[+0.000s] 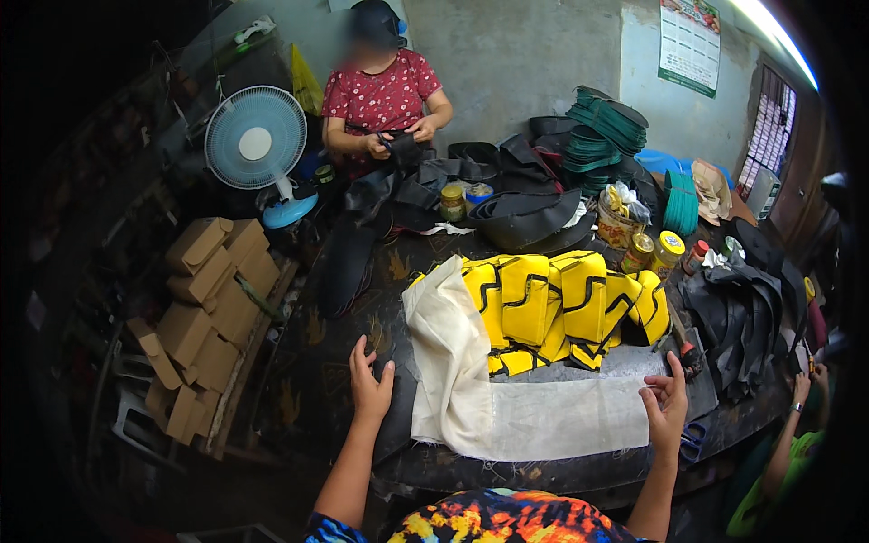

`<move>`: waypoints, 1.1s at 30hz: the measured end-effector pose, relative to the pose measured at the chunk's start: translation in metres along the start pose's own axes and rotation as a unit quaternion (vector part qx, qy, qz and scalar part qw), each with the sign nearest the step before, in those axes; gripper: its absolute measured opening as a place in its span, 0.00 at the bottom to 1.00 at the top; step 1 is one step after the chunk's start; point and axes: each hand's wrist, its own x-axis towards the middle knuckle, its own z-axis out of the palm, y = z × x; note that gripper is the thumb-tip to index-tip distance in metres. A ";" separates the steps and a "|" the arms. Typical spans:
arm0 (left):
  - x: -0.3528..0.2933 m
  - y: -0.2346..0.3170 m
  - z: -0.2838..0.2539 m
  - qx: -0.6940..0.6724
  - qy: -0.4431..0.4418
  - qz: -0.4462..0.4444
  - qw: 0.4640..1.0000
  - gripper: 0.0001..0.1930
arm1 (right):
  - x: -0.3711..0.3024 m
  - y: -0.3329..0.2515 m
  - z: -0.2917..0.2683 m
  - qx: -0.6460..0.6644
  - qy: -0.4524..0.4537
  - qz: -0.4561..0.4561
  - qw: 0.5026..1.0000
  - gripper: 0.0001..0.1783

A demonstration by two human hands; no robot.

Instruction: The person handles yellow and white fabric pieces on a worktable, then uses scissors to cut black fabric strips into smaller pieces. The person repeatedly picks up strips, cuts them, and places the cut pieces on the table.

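Note:
My left hand [371, 384] hovers with fingers apart at the left side of a cream cloth [453, 376], holding nothing. The cloth lies bunched on its left, and a flat strip of it runs rightward across the table's near side. My right hand [668, 404] is raised at the strip's right end, fingers spread and nothing in them; whether it touches the cloth I cannot tell. Just beyond the strip stand several yellow pieces with black edging [543, 308], packed in a row. Blue-handled scissors [693, 441] lie beside my right hand.
Dark cut pieces [738, 317] hang at the table's right edge; jars [668, 249] and green bundles [602, 136] stand farther back. Cardboard boxes [204, 335] and a fan [256, 140] are at left. Across the table a person [385, 100] handles black material; another person's arm [786, 443] shows at right.

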 end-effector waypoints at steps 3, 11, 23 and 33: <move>-0.001 -0.002 -0.001 -0.001 -0.005 0.003 1.000 0.37 | 0.004 0.006 0.005 0.033 0.003 0.002 0.999 0.42; 0.001 0.004 -0.001 -0.024 -0.013 0.009 1.000 0.33 | 0.002 0.011 0.017 0.009 -0.039 -0.005 0.999 0.42; -0.010 0.028 0.023 -0.069 -0.073 0.033 0.994 0.38 | 0.008 -0.020 0.014 -0.022 -0.068 -0.056 0.996 0.41; -0.012 0.068 0.021 -0.014 -0.114 0.088 0.990 0.46 | 0.008 -0.030 0.024 -0.037 -0.086 -0.053 0.994 0.42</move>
